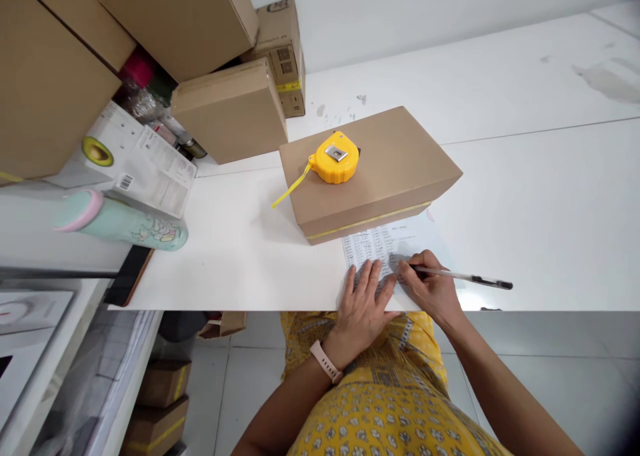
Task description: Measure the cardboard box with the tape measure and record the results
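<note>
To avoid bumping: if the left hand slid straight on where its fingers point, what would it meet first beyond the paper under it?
Probably the near side of the cardboard box under the yellow tape measure; only paper shows between, though depth is unclear.

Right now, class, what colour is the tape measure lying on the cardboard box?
The tape measure is bright yellow-orange, showing best in the head view.

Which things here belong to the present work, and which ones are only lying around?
Belong to the work:
pen, in the right hand
written sheet, under the left hand's fingers
probably the yellow tape measure and the long box beneath it

Apparently just lying around:
mint bottle
avocado-printed carton
upright box behind
</note>
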A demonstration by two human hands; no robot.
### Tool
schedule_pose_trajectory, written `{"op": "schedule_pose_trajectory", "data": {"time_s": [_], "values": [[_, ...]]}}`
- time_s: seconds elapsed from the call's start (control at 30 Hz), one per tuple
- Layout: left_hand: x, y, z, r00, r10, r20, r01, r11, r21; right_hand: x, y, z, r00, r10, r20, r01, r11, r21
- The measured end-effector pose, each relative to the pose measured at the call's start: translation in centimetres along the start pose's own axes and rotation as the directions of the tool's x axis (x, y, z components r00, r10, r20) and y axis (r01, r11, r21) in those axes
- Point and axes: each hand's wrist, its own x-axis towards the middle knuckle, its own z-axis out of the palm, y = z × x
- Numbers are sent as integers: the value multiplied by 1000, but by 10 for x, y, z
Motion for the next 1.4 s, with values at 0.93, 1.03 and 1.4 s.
{"op": "schedule_pose_trajectory", "data": {"time_s": [0.93,1.03,1.4], "values": [[1,0,-3,999,17,-46,-13,995,102,0,2,1,1000,-17,-12,17,1000,5],[1,0,-4,999,13,-41,-9,995,96,0,1,1,1000,-19,-14,19,1000,9],[2,-1,-4,999,15,-47,-10,995,99,1,1,1,999,-46,-26,45,999,-18]]}}
